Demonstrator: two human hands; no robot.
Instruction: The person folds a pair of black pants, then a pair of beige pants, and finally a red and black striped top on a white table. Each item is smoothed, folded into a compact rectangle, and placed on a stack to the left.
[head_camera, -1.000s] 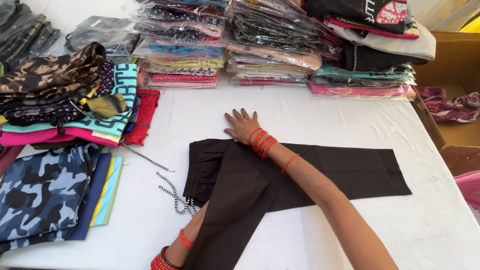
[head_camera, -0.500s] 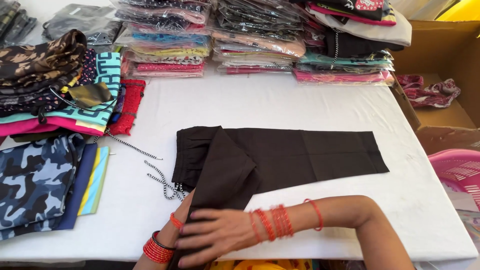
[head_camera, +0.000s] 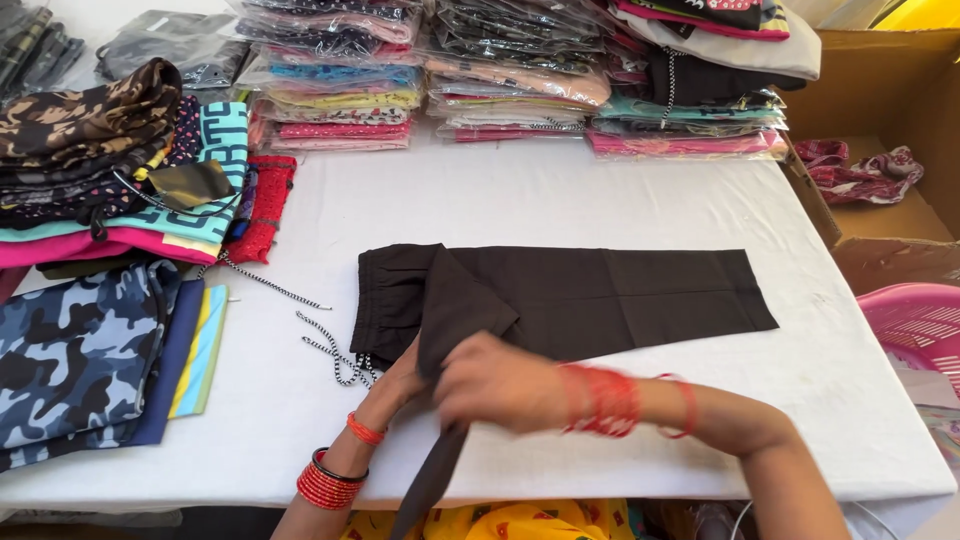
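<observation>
dark brown trousers (head_camera: 600, 295) lie flat across the middle of the white surface (head_camera: 560, 205), legs pointing right, waistband left. one fabric flap is folded diagonally over the waistband and trails off the near edge. my left hand (head_camera: 405, 375) rests on this flap just below the waistband; its fingers are hidden under my right hand, so i cannot tell their spread. my right hand (head_camera: 500, 380), blurred, lies over the flap with fingers curled, apparently pinching the fabric. a black-and-white drawstring (head_camera: 335, 350) lies just left of the waistband. stacks of packaged garments (head_camera: 520, 75) line the far edge; folded camouflage cloth (head_camera: 80, 355) sits at left.
</observation>
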